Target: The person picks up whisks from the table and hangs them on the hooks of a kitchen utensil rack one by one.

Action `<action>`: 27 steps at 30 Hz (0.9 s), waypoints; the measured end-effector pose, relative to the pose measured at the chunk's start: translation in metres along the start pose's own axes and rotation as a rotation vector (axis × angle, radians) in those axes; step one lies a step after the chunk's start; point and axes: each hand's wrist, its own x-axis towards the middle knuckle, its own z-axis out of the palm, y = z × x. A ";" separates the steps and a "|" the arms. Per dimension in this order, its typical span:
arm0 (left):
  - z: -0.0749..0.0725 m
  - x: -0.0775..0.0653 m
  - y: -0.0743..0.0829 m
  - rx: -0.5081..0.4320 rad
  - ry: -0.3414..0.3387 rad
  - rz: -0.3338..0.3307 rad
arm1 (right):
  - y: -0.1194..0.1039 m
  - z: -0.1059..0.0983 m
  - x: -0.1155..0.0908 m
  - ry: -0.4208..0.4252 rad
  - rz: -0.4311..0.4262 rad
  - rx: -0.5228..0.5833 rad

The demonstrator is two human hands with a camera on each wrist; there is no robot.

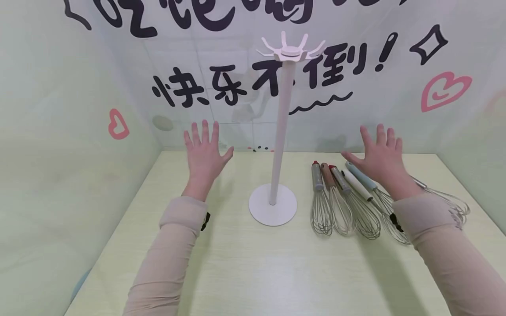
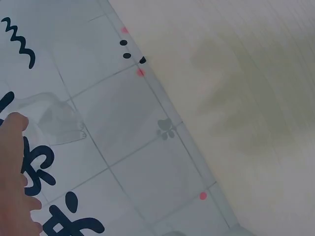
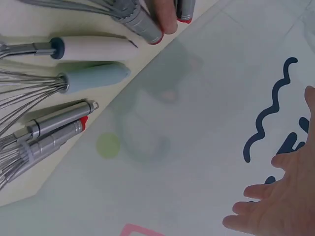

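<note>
Head view: left hand (image 1: 203, 156) left of centre, unclenched, fingers straight and fanned, thumb pointing toward the middle, grasping nothing. Right hand (image 1: 379, 158) right of centre, just as widely spread and free of any grip. Between the two hands, upright on the desk (image 1: 237, 272) at mid-frame, a white stand (image 1: 281, 131) with hooks (image 1: 291, 52) radiating from its top. Whisks (image 1: 357, 186) lying side by side at right, some partly hidden behind the right wrist.

Left wrist view: only a slice of the left hand at the left edge, full pose impossible to judge from here; desk at upper right.

Right wrist view: right hand at lower right, fingers extended, well apart from the whisks at upper left, white, pale blue and silver handles among them.
</note>
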 end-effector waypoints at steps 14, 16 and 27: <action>-0.009 -0.005 0.049 -0.360 0.324 0.166 | -0.028 0.005 0.016 -0.208 0.089 0.412; -0.010 -0.006 0.058 -0.420 0.382 0.210 | -0.031 0.009 0.018 -0.240 0.100 0.456; -0.019 -0.012 0.091 -0.893 0.305 0.306 | -0.036 0.038 0.019 -0.364 0.182 0.585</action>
